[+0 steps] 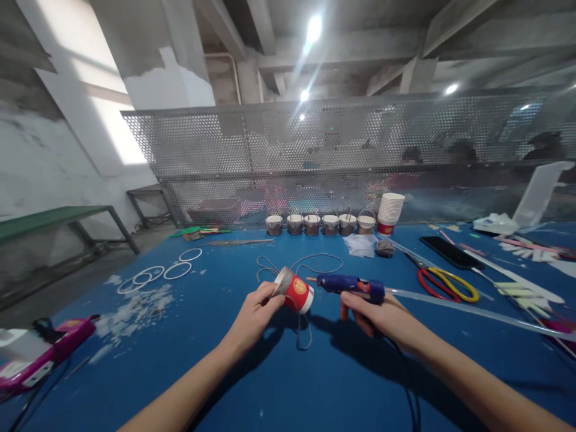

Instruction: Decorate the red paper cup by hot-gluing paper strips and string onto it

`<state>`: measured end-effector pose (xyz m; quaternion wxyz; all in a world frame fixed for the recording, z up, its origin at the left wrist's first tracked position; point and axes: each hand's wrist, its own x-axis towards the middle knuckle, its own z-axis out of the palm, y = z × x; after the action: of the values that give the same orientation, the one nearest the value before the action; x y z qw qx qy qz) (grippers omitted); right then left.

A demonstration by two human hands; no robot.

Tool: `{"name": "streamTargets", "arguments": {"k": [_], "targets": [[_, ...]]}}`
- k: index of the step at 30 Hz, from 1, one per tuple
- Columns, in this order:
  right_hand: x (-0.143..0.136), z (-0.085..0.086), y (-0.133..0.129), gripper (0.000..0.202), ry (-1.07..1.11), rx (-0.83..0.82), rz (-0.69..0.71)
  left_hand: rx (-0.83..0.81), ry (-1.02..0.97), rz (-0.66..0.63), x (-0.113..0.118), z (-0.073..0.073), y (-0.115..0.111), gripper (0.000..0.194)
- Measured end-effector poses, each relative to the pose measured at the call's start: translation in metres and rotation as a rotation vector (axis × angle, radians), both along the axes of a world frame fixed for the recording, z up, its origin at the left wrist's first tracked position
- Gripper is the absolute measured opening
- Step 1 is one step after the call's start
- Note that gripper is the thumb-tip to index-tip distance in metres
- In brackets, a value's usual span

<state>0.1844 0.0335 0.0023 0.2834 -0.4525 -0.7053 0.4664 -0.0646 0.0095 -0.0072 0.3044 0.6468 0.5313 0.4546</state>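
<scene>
Tilted on its side, a red and white paper cup (pixel 300 294) is pinched between the thumb and fingers of my left hand (pixel 261 309). Grey cord (pixel 284 282) wraps part of the cup, and a loose loop of it hangs down to the table. More cord lies in loops behind the cup. My right hand (pixel 373 315) grips a blue hot glue gun (pixel 348 287), its nozzle pointing left, close to the cup but apart from it. A long clear glue stick (pixel 450 307) sticks out of the gun's back end.
Several cord-wrapped cups (pixel 330 225) stand in a row at the back, beside a stack of paper cups (pixel 390 210). Scissors (pixel 445 285) and a black phone (pixel 451 252) lie right. White rings (pixel 177 270), scraps (pixel 135 312) and a magenta power strip (pixel 54 354) are left.
</scene>
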Motion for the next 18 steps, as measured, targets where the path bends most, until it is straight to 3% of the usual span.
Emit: {"name": "streamTargets", "arguments": {"k": [6, 11, 18], "targets": [[-0.008, -0.017, -0.016, 0.03, -0.008, 0.16, -0.007, -0.005, 0.044, -0.013, -0.002, -0.005, 0.003, 0.02], [-0.018, -0.028, -0.023, 0.033, 0.081, 0.313, -0.055, -0.051, 0.05, -0.015, 0.001, -0.007, 0.003, 0.019], [-0.02, -0.026, -0.03, 0.03, 0.061, 0.446, -0.047, 0.005, 0.117, 0.004, 0.007, -0.005, 0.0, 0.016]]}}
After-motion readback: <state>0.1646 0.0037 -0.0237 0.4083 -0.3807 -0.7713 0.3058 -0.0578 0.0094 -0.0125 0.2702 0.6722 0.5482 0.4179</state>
